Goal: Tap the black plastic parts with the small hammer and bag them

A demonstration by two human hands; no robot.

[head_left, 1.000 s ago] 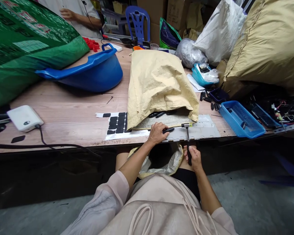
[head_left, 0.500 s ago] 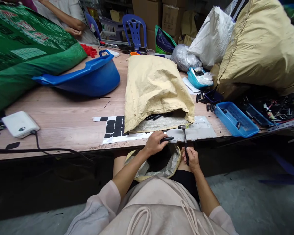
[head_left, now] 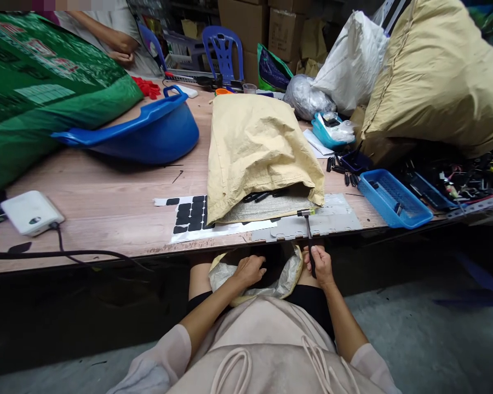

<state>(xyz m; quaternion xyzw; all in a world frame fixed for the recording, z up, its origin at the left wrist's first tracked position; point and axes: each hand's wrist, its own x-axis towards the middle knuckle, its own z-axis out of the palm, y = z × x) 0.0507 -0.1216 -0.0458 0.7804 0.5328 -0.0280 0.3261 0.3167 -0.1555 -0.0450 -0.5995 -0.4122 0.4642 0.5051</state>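
My right hand (head_left: 321, 264) is wrapped around the black handle of a small hammer (head_left: 309, 235). The hammer's metal head rests by the table edge, in front of the sack's mouth. Over the opening of a silver-lined sack (head_left: 285, 284) between my legs is my left hand (head_left: 250, 271), its fingers loosely apart and no object visible in them. The inside of that lap sack is dark. On the table lies a tan sack (head_left: 263, 142), its mouth facing me, with several black pen-like pieces (head_left: 263, 196) showing inside.
A sheet of black stickers (head_left: 191, 213) and a grey board (head_left: 337, 216) lie under the tan sack. Left are a blue basin (head_left: 148, 137), a white box with a cable (head_left: 32, 212) and a green sack (head_left: 45, 98). A blue basket (head_left: 394, 200) stands right. Another person sits across the table.
My left hand has moved down from the table edge to the lap sack's opening, and the black pen-like piece it held is out of sight. My right hand stays on the hammer.
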